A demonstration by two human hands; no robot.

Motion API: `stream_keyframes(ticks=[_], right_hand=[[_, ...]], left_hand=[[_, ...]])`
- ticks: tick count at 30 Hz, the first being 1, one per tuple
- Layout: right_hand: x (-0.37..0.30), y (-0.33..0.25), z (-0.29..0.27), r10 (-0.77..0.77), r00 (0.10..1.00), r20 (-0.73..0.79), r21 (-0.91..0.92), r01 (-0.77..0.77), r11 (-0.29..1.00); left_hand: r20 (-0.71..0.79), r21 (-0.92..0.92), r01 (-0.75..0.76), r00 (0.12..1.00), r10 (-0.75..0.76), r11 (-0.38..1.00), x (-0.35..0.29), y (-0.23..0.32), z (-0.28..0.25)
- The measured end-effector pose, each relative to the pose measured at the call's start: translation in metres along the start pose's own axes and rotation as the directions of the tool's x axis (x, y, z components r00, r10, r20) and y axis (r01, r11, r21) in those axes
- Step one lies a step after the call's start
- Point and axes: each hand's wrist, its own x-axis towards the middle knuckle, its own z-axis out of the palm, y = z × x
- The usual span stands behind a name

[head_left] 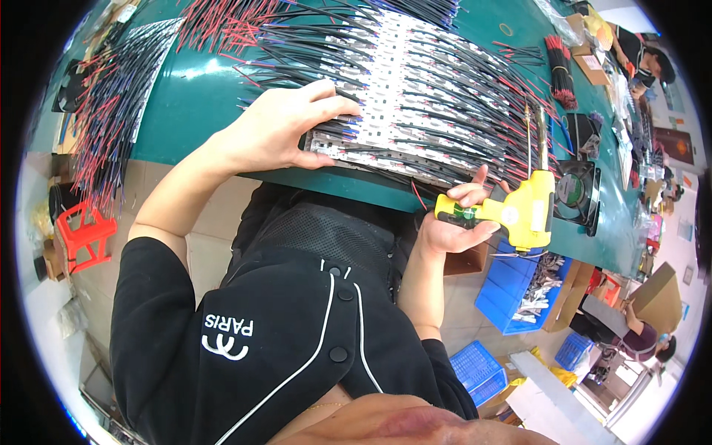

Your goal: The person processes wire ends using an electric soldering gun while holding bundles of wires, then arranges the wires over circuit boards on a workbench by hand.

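Note:
A panel of small white circuit boards [382, 89] lies near the table's front edge. Rows of black wires with red and blue ends stick out over both its sides. My left hand [285, 126] grips the panel's near left corner, thumb at the front edge and fingers curled over the top. In my right hand [452, 226] is a yellow soldering gun [528, 215] with a green patch on its handle. Its long metal tip and a thin tube beside it point away from me, over the panel's right-hand wires. Whether the tip touches anything, I cannot tell.
More wired boards [144, 89] lie at the left of the green table [196, 74]. A black fan [578, 194] stands at the right, beyond it a bundle of red-black wires [561, 70]. Below are a blue bin [493, 297] and a red stool [85, 237]. Other people work at the right.

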Motion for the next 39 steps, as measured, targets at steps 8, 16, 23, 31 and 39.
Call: stream_keyframes(ticks=[8,16,23,31,39], right_hand=[[0.003,0.006,-0.001,-0.031,0.999,0.042,-0.018,0.032,0.999],[0.035,0.016,0.005,0.05,0.999,0.001,0.081,-0.05,0.995],[0.026,-0.033,0.0,0.126,0.991,-0.051,0.164,-0.116,0.98],[0.002,-0.07,-0.015,0.109,0.98,0.165,0.116,-0.129,0.985],[-0.008,-0.087,0.008,0.405,0.89,0.211,-0.083,-0.397,0.914]], left_hand=[[0.079,0.144,-0.034,0.997,0.023,0.989,0.006,0.001,-0.001],[0.005,0.205,-0.117,0.993,0.118,0.972,0.042,-0.032,0.001],[-0.142,0.03,-0.258,0.955,0.26,0.966,0.064,-0.048,-0.04],[-0.651,0.529,0.295,0.742,0.158,0.795,0.075,-0.052,-0.086],[-0.444,-0.116,-0.301,0.868,0.222,0.946,0.06,-0.027,-0.05]])
